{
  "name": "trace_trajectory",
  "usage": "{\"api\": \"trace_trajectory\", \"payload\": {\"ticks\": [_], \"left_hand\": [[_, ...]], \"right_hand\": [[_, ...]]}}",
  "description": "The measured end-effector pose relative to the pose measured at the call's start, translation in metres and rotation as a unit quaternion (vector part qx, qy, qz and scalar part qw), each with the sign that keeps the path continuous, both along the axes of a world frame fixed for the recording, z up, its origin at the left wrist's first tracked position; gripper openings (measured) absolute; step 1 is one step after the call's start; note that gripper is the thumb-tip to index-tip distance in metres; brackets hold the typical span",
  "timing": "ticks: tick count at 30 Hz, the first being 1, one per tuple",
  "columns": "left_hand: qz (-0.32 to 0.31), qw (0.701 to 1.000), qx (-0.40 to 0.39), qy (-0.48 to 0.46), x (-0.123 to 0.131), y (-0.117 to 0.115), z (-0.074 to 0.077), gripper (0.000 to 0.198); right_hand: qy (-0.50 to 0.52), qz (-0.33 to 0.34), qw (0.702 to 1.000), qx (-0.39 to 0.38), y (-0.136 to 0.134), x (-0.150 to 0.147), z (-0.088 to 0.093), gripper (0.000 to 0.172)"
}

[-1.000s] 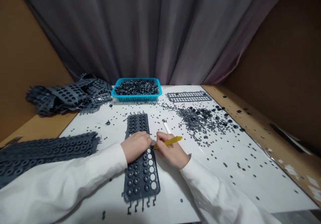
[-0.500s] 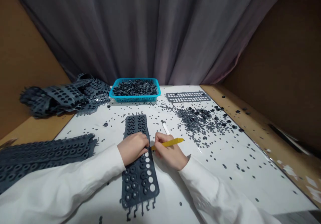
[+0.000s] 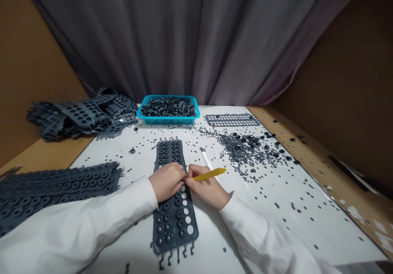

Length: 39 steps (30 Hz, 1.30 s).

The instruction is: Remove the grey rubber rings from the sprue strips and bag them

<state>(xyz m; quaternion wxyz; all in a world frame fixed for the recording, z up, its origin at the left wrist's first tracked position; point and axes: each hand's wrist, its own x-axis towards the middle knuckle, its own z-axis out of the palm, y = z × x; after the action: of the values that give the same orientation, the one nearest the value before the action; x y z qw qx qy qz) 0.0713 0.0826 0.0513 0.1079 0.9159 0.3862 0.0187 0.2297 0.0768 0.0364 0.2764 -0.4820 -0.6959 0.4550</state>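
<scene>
Grip: the right hand [image 3: 208,190] is closed on a yellow tool [image 3: 209,174], held pen-fashion, with its lower end hidden in the fingers. The left hand [image 3: 167,182] lies curled on a grey rubber sheet [image 3: 175,221], its fingers touching those of the right hand. Whether they pinch anything cannot be told. The sheet lies lengthwise on the tabletop [image 3: 211,233] beneath both hands, with a row of open holes [image 3: 186,212] along its right side, just below the hands.

For this work, the left hand should bear firmly on the sheet to prevent creep, and the tool should stay close to the fingertips.

Loose grey rings [image 3: 242,149] are scattered across the white tabletop. At its far edge stands a blue basket [image 3: 153,122] of rings, with a flat sheet [image 3: 231,120] to the right and heaped sheets [image 3: 76,114] to the left. A further stack [image 3: 58,188] lies nearer, at left. A grey curtain [image 3: 184,41] hangs behind, between brown panels [image 3: 344,81].
</scene>
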Motion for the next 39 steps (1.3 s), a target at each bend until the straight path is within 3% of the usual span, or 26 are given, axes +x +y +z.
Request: {"api": "trace_trajectory", "payload": {"ticks": [4,6,10,13,17,19,22,24,26,30,33,37,39], "left_hand": [[-0.022,0.993,0.096,0.065,0.005,-0.008,-0.006,0.016],[-0.014,0.993,0.102,0.056,0.005,-0.010,-0.008,0.016],[0.066,0.993,0.008,-0.102,-0.004,-0.003,0.001,0.013],[0.149,0.959,-0.031,-0.237,-0.015,0.008,0.019,0.011],[0.216,0.916,-0.098,-0.325,-0.027,0.019,0.032,0.016],[0.236,0.881,-0.195,-0.360,-0.029,0.023,0.027,0.019],[0.294,0.765,-0.382,-0.427,-0.025,0.026,0.013,0.017],[0.321,0.694,-0.458,-0.453,-0.021,0.027,0.007,0.015],[0.321,0.666,-0.488,-0.464,-0.017,0.028,0.005,0.016],[0.298,0.668,-0.492,-0.472,-0.015,0.032,0.006,0.016],[0.286,0.700,-0.461,-0.464,-0.015,0.036,0.003,0.015],[0.253,0.771,-0.413,-0.414,-0.015,0.036,0.001,0.011],[0.199,0.852,-0.345,-0.338,-0.014,0.033,0.002,0.008]], "right_hand": [[0.000,0.000,1.000,-0.001,0.001,0.003,-0.004,0.015],[-0.003,0.000,1.000,0.000,0.001,0.002,-0.004,0.015],[-0.008,-0.006,1.000,0.001,0.000,0.000,-0.002,0.015],[0.008,-0.007,1.000,-0.009,0.000,0.001,-0.003,0.016],[0.096,-0.022,0.992,-0.073,0.004,0.004,-0.007,0.014],[0.139,-0.049,0.986,-0.080,0.007,0.006,-0.010,0.016],[0.153,-0.059,0.983,-0.082,0.012,0.006,-0.012,0.018],[0.148,-0.051,0.984,-0.090,0.013,0.005,-0.012,0.017],[0.139,-0.041,0.985,-0.091,0.014,0.004,-0.012,0.016],[0.106,-0.030,0.991,-0.073,0.013,0.001,-0.011,0.015],[0.084,-0.020,0.994,-0.060,0.013,0.000,-0.008,0.016],[0.045,-0.012,0.999,-0.019,0.013,-0.002,-0.004,0.018],[0.037,-0.009,0.999,-0.012,0.014,-0.002,-0.003,0.018]]}}
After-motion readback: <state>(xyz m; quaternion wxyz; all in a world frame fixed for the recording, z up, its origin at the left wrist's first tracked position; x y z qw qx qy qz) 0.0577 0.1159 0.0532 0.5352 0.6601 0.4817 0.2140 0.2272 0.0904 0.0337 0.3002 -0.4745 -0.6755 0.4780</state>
